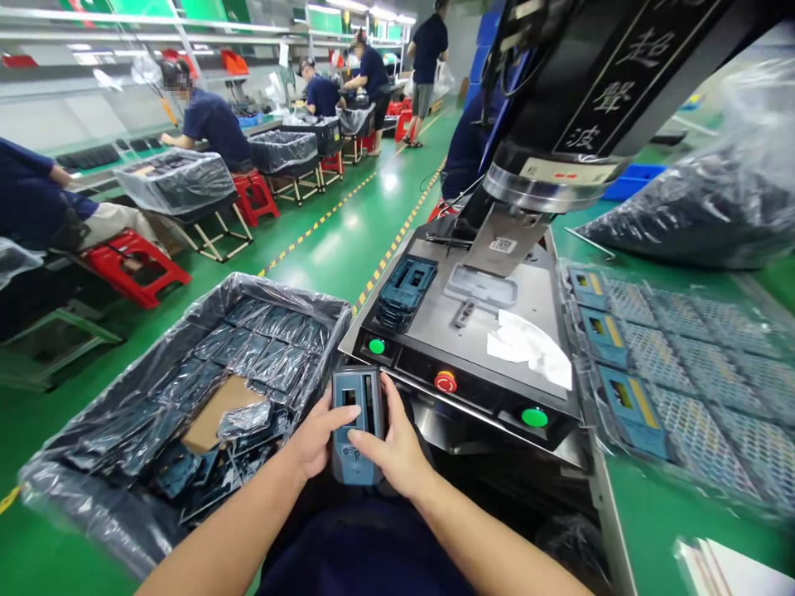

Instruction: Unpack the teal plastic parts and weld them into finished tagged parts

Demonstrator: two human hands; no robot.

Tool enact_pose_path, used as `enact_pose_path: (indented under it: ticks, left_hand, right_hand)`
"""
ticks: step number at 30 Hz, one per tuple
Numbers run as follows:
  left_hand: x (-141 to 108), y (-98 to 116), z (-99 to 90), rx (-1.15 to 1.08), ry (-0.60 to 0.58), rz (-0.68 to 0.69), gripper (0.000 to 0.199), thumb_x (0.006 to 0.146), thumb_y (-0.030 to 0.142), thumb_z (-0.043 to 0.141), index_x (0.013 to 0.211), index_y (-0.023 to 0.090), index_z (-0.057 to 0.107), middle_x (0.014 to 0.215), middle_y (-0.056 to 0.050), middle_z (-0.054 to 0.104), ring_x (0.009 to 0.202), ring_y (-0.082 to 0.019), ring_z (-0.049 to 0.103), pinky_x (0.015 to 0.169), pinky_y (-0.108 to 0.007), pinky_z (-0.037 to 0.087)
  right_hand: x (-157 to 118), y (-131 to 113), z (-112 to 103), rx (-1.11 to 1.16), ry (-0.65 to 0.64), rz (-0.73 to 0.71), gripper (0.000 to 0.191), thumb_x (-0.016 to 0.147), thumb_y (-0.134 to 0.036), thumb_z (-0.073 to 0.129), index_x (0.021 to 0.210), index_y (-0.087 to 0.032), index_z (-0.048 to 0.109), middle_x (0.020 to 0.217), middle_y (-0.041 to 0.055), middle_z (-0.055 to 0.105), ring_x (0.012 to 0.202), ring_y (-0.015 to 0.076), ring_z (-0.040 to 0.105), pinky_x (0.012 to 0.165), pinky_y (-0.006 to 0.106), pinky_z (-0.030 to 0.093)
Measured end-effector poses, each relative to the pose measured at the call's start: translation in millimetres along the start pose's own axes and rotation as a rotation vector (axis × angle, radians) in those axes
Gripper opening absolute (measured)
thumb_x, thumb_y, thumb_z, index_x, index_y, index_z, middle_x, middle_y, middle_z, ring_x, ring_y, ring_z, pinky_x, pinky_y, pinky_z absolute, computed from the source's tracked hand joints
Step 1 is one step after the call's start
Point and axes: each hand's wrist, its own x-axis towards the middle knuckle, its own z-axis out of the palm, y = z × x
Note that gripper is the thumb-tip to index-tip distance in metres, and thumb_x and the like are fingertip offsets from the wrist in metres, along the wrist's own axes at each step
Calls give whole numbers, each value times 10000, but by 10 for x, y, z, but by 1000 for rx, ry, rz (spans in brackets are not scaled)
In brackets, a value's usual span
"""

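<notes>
Both hands hold one blue-grey plastic housing [358, 470] low in front of the body, below the machine's front panel. My left hand [320, 434] grips its left side, thumb on the face. On the right side, my right hand [397, 439] wraps the edge with its thumb also on the face. The housing has a small window and a long dark slot. Beyond it stands the ultrasonic machine, its metal horn [506, 240] above a grey fixture [481, 288] on the work plate. A stack of blue-grey panels [407, 290] lies on the plate's left.
A plastic-lined bin [335, 310] of wrapped and loose parts is at left. The machine panel has green buttons [534, 416] and a red button [445, 382]. A white cloth [527, 343] lies on the plate. Trayed housings [630, 406] are at right; people sit farther back.
</notes>
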Motion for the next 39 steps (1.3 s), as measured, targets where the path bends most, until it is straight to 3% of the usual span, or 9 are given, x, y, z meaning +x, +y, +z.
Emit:
enact_pose_path:
  ticks: [6,10,16,22,27,30,32,36,39]
  left_hand:
    - [61,72,57,-78,27,28,482,655,258,820,1094,129,668,920,-126,752,898,-309,715,852,-430,546]
    - [108,40,65,-192,119,138,470,683,281,804,1106,139,655,861,-101,757,882,-301,721,857,-444,549]
    - [88,5,120,-221,94,224,492,707,280,810,1159,160,658,1015,-102,749,964,-268,705,929,-405,528]
    - [27,-38,142,-269,90,392,631,715,308,820,1297,234,589,1167,-71,706,1147,-243,630,1064,-369,440]
    - [91,-49,14,-347,147,253,463,665,253,836,1093,185,671,1014,-68,745,1032,-258,685,984,-381,493]
    - [107,-17,-190,-405,-4,44,330,668,338,801,908,128,716,882,-109,757,942,-299,710,915,-415,524]
    - [100,-33,-356,-426,-172,-39,412,645,429,792,898,110,733,846,-131,757,919,-325,713,889,-437,530]
    - [89,-168,-607,-453,-333,-43,456,623,471,794,901,112,757,785,-118,759,878,-322,724,869,-433,533]
    - [90,-248,-639,-447,-373,-55,413,646,458,777,864,108,765,750,-126,756,868,-341,725,883,-473,519]
  right_hand:
    - [-3,-39,-37,46,-6,-67,1002,759,-487,708,1542,-242,135,1532,135,375,1402,273,386,1167,495,286]
    - [-25,13,-15,8,-25,-50,1044,705,-464,748,1535,-242,157,1508,141,405,1353,300,450,1124,501,360]
    - [24,35,45,-285,188,-110,880,687,-364,713,1467,-226,330,1426,129,504,1298,324,500,1107,515,394]
    - [161,-28,33,-726,212,-404,883,747,-325,678,1517,-221,257,1419,162,482,1292,360,489,1071,574,423]
    - [115,-129,158,-940,51,-628,922,781,-325,664,1558,-210,180,1403,202,486,1231,403,518,972,604,479]
    - [40,-249,183,-833,-113,-657,998,774,-382,686,1571,-216,111,1406,183,503,1203,399,538,958,598,480]
    - [14,-320,183,-676,-152,-626,855,854,-347,610,1563,-267,139,1319,130,586,1136,332,592,940,537,507]
    - [75,-353,226,-429,52,-481,401,937,-268,509,1334,-327,498,1098,60,650,973,219,639,863,413,544]
    - [175,-300,285,-406,200,-412,490,813,-376,690,1268,-273,539,1251,101,581,1133,283,572,957,480,497]
